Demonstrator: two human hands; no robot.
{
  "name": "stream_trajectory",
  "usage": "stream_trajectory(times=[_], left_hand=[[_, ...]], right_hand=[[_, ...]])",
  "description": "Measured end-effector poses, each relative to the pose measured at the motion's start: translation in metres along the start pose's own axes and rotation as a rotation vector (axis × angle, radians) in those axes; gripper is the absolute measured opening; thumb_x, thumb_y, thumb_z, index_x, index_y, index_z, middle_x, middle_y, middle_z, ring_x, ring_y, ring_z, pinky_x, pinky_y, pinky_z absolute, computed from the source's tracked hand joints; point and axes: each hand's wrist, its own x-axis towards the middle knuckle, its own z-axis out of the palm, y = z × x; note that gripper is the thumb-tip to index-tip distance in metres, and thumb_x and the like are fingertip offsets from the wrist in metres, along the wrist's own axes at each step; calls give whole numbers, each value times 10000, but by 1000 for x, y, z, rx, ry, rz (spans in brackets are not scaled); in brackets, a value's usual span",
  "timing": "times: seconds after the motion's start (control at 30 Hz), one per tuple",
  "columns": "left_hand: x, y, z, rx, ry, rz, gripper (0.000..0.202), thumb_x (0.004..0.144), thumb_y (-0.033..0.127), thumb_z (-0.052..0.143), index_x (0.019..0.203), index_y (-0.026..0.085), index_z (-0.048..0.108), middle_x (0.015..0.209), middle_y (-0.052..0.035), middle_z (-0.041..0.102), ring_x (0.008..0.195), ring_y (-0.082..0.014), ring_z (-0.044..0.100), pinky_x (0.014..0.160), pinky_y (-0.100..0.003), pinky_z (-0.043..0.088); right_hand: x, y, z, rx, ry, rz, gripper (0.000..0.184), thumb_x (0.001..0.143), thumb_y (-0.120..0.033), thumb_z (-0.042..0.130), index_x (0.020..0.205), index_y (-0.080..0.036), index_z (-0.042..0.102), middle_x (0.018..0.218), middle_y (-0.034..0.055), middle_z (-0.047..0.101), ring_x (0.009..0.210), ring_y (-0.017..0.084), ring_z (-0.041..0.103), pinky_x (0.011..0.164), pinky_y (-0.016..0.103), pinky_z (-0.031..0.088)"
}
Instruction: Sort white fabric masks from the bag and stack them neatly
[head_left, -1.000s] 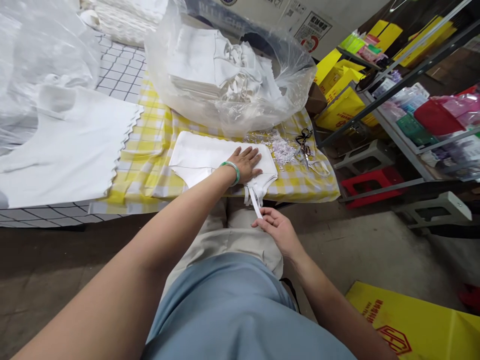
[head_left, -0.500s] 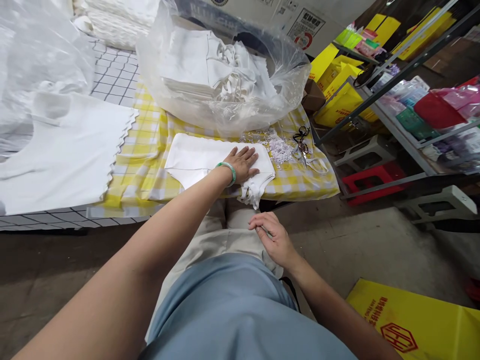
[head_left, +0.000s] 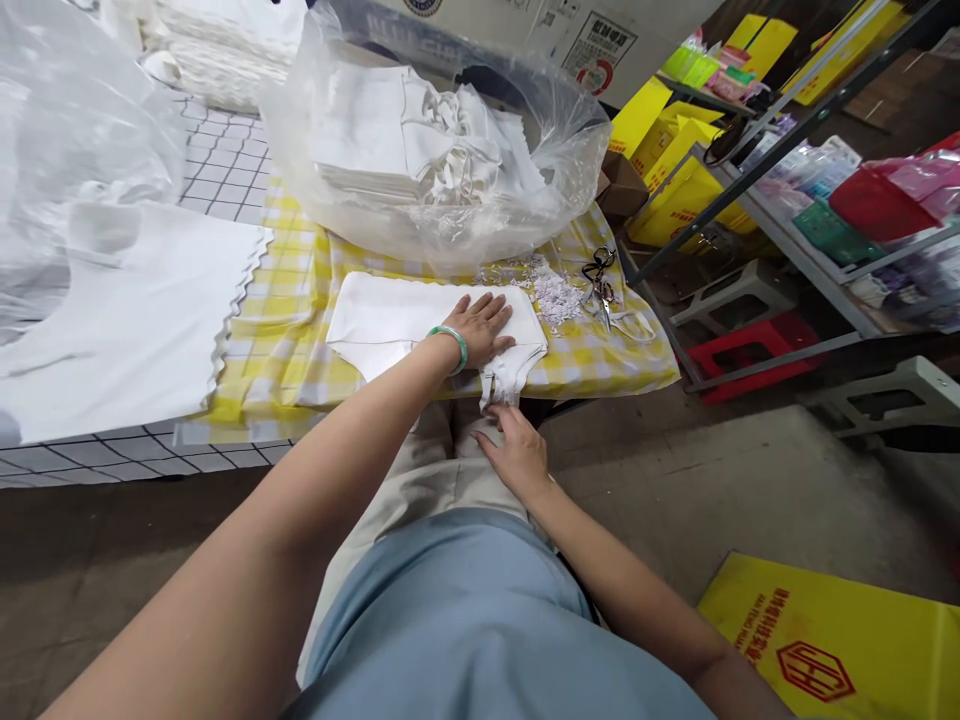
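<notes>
A stack of folded white garments (head_left: 390,305) lies near the table's front edge, its scalloped hems on the far side. My left hand (head_left: 481,328) rests flat on top with fingers spread, a green bangle (head_left: 457,350) at the wrist. Thin white straps (head_left: 504,380) droop over the table edge below it. At their lower ends is my right hand (head_left: 519,448), its fingertips touching the straps from below and its thumb held apart. Whether any strap is gripped is hard to see. Scissors (head_left: 600,285) lie to the right beside a heap of small white scraps (head_left: 555,292).
Behind the stack, a clear plastic bag (head_left: 450,235) holds more folded white garments. A white garment with a scalloped edge (head_left: 150,310) is spread at the left. A metal shelf rack (head_left: 787,240) stands at the right, and a yellow bag (head_left: 840,640) is on the lower right.
My right hand has moved forward and left from over my lap to the hanging straps, its fingers uncurling. My left hand stays flat on the stack.
</notes>
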Motion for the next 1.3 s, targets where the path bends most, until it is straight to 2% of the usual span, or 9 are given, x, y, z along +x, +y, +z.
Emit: stream_trajectory(times=[0.17, 0.27, 0.4, 0.53, 0.67, 0.9, 1.07, 1.2, 1.3], left_hand=[[-1, 0, -1, -2, 0, 1, 692, 926, 551, 213, 1507, 176, 208, 1591, -48, 119, 1462, -240, 75, 1176, -475, 58], [-1, 1, -1, -8, -6, -5, 689, 926, 553, 216, 1509, 187, 203, 1592, -44, 116, 1464, -237, 68, 1177, -465, 45], [-1, 1, -1, -12, -10, -12, 685, 926, 551, 218, 1510, 192, 199, 1593, -44, 109, 1464, -237, 62, 1176, -467, 39], [-1, 1, -1, -4, -9, -1, 688, 925, 552, 213, 1509, 188, 202, 1592, -50, 114, 1464, -241, 66, 1175, -474, 52], [0, 1, -1, -4, -14, 5, 695, 926, 550, 207, 1510, 174, 196, 1593, -51, 104, 1464, -247, 61, 1174, -480, 51], [-1, 2, -2, -4, -16, -11, 677, 927, 543, 223, 1511, 202, 194, 1594, -38, 106, 1464, -237, 65, 1177, -463, 43], [-1, 1, -1, 0, -3, -2, 688, 926, 550, 217, 1507, 182, 211, 1592, -44, 116, 1462, -242, 78, 1175, -477, 56], [0, 1, -1, -1, -4, -5, 689, 927, 548, 221, 1507, 178, 206, 1592, -48, 117, 1462, -245, 77, 1174, -477, 53], [-1, 2, -2, -1, -8, -6, 687, 928, 548, 215, 1508, 182, 203, 1592, -48, 114, 1462, -244, 73, 1175, -474, 49]], right_hand=[[-14, 10, -1, -103, -16, -144, 131, 856, -319, 602, 789, -212, 637, 887, 71, 603, 847, 204, 542, 741, 301, 434], [-18, 9, -6, -113, 72, -178, 190, 897, -352, 541, 814, -206, 631, 871, 84, 609, 843, 204, 541, 772, 305, 423], [1, 6, 8, -187, 124, -152, 308, 897, -472, 523, 939, -193, 647, 819, 77, 662, 741, 182, 581, 682, 282, 382], [16, 4, 22, -213, 132, -100, 312, 907, -455, 508, 848, -193, 665, 686, 51, 667, 618, 149, 570, 613, 271, 332], [5, 0, 19, -48, 159, -60, 235, 913, -325, 489, 794, -197, 647, 671, 21, 640, 615, 124, 560, 622, 244, 345], [14, -5, 26, 313, 131, 245, 375, 804, -550, 583, 830, -184, 662, 501, -52, 470, 492, 103, 428, 543, 236, 329], [21, -8, 32, 687, 119, 393, 366, 793, -523, 581, 767, -161, 624, 498, -67, 411, 483, 88, 336, 496, 233, 287], [20, -11, 37, 764, 123, 449, 361, 735, -513, 647, 817, -162, 612, 486, -93, 317, 487, 83, 283, 482, 230, 248], [21, -13, 42, 873, 96, 486, 357, 741, -522, 614, 772, -167, 602, 519, -72, 365, 498, 88, 295, 473, 236, 259]])
